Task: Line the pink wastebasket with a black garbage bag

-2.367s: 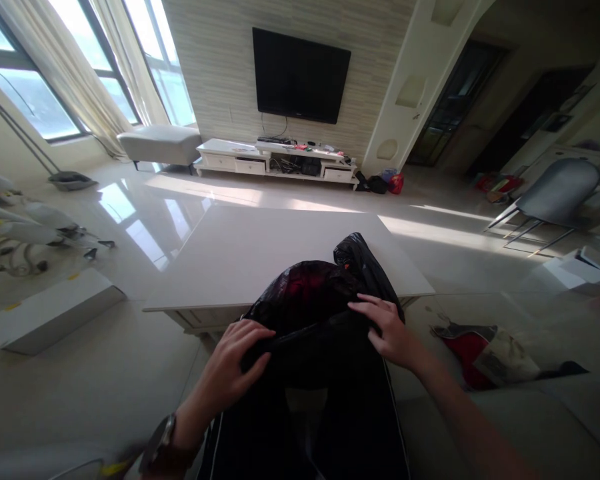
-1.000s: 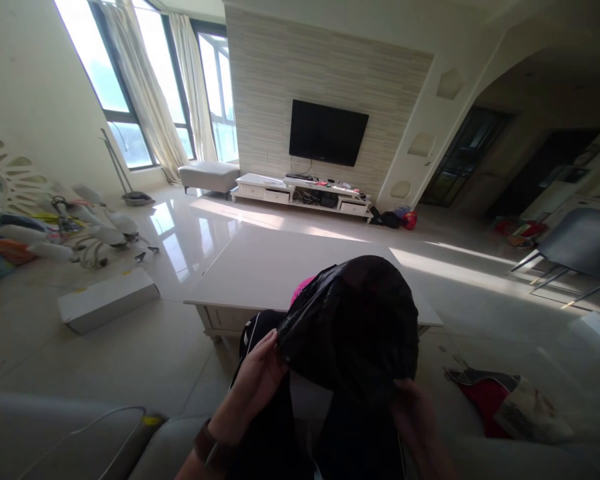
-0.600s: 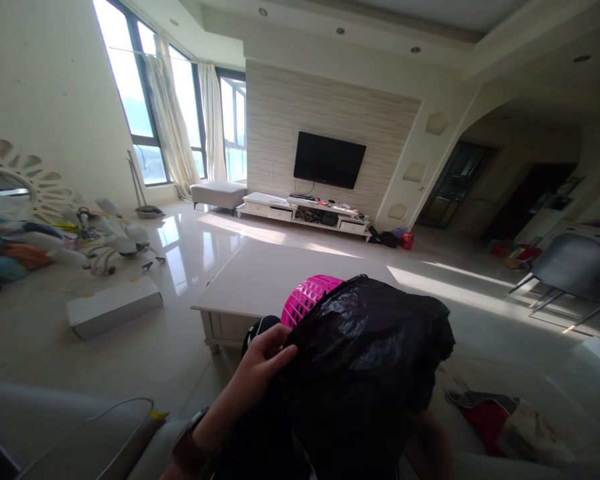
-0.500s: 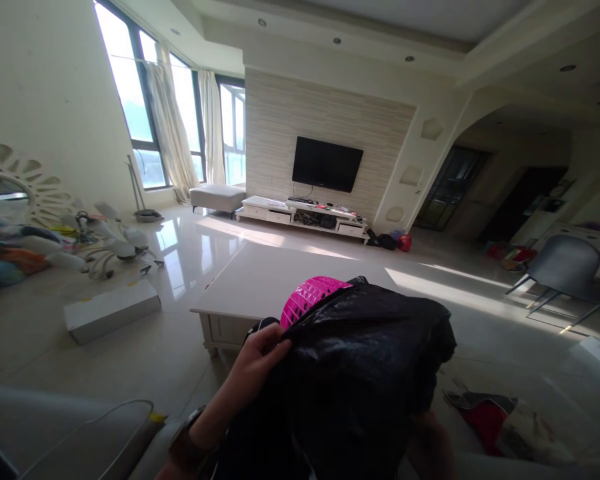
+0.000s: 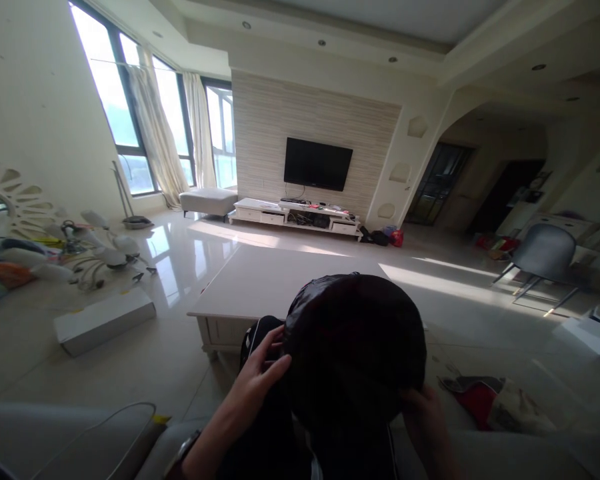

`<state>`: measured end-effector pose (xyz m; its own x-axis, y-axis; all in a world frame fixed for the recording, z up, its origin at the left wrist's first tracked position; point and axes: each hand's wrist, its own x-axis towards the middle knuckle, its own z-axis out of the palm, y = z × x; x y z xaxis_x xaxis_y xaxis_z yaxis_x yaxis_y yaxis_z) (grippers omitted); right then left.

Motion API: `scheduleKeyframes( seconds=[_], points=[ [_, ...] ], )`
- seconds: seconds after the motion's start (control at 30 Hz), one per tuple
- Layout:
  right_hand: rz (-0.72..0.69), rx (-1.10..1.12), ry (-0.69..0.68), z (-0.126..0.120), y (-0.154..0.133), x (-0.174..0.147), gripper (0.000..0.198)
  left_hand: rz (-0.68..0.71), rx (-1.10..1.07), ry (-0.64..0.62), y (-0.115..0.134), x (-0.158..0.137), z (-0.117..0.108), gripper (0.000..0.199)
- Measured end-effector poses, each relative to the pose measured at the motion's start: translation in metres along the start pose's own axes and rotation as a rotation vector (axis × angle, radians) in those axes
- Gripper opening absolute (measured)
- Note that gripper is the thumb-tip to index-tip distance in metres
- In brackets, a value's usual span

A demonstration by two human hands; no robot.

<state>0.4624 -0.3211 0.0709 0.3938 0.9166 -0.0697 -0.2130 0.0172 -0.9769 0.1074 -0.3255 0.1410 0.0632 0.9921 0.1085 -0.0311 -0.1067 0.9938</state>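
Observation:
A black plastic bag (image 5: 355,347) is stretched over a round object on my lap, covering it fully. My left hand (image 5: 260,377) grips the bag's left edge, fingers curled on the plastic. At the bag's lower right edge, my right hand (image 5: 425,410) holds the plastic too. No pink shows; the thing under the bag is hidden. A watch sits on my left wrist (image 5: 183,453).
A white low table (image 5: 260,287) stands just ahead of my knees. A white box (image 5: 103,320) lies on the floor at left, and a red and white bag (image 5: 485,397) at right. A grey chair (image 5: 543,257) is far right, a TV (image 5: 317,163) on the far wall.
The bag was pulled up over a pink perforated basket, which showed at the left edge a moment ago. Now the black plastic covers it wholly. My view has lifted toward the room.

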Motion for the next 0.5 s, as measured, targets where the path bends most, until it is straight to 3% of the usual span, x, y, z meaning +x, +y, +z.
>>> scheduleKeyframes(
  seconds=[0.13,0.3,0.43,0.5],
  points=[
    [-0.194,-0.249,0.043,0.004,-0.011,-0.013,0.030,-0.110,0.093,0.013,-0.020,0.005,0.004,0.057],
    [-0.415,-0.401,0.019,0.008,-0.016,-0.033,0.038,-0.150,0.006,0.306,-0.060,0.018,-0.008,0.046],
    [-0.383,-0.243,-0.141,0.006,-0.006,-0.028,0.034,-0.198,-0.073,0.451,-0.090,0.023,-0.028,0.043],
    [-0.316,-0.156,-0.124,0.003,0.000,-0.019,0.038,-0.191,-0.103,0.450,-0.100,0.024,-0.039,0.040]
  ],
)
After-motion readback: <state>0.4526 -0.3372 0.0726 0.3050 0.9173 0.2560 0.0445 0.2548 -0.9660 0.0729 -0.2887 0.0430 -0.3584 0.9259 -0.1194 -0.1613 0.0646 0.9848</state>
